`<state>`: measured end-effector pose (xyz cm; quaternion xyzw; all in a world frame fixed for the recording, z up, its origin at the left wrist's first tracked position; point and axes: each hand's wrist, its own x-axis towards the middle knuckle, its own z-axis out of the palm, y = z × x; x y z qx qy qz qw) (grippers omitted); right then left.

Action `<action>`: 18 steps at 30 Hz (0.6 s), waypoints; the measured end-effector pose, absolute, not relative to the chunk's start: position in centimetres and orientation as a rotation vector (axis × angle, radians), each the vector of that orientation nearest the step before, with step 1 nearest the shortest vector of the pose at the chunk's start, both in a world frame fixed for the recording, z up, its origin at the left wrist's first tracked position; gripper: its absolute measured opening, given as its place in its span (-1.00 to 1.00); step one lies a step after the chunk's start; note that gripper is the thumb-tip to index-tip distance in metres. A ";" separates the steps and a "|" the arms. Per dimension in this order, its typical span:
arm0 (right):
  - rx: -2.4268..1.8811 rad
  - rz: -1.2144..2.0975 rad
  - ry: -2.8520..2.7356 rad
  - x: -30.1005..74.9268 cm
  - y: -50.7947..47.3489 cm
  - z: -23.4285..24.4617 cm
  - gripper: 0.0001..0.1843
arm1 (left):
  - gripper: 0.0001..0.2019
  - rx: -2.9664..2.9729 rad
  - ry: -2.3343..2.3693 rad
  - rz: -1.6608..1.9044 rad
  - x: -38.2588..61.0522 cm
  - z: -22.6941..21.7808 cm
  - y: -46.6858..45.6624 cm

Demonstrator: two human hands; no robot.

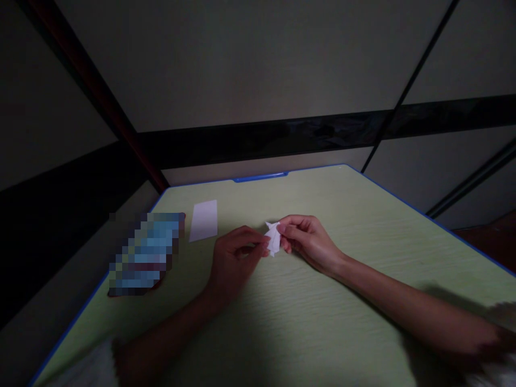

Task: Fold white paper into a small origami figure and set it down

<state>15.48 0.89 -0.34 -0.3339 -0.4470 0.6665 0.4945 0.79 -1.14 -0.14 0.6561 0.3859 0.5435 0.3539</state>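
Note:
A small piece of folded white paper (274,239), with pointed corners and visible creases, is held between both hands above the table. My left hand (237,255) pinches its left side between thumb and fingers. On the other side, my right hand (308,236) grips the right edge, thumb on top and fingers curled beneath. Parts of the paper are hidden by the fingertips. A flat white sheet of paper (203,220) lies on the table beyond my left hand, apart from it.
The light green table (322,322) has a blue edge and a blue handle-like strip (262,177) at its far side. A blurred-out device or card (149,252) lies at the left. Behind stand pale panels with a dark band (258,137).

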 end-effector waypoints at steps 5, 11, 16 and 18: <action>-0.809 1.590 -1.089 15.4 0.7 -0.3 -0.91 | -0.88 1.743 0.988 1.404 0.7 -0.2 -1.1; -0.806 1.532 -1.114 15.4 0.7 -0.4 -0.91 | -0.87 1.785 1.013 1.402 0.9 0.1 -1.2; -0.771 1.567 -1.129 15.5 0.8 -0.5 -0.88 | -0.90 1.774 1.017 1.422 0.8 -0.1 -1.1; -0.766 1.587 -1.118 15.5 0.8 -0.5 -0.86 | -0.91 1.782 1.013 1.418 0.7 -0.4 -1.0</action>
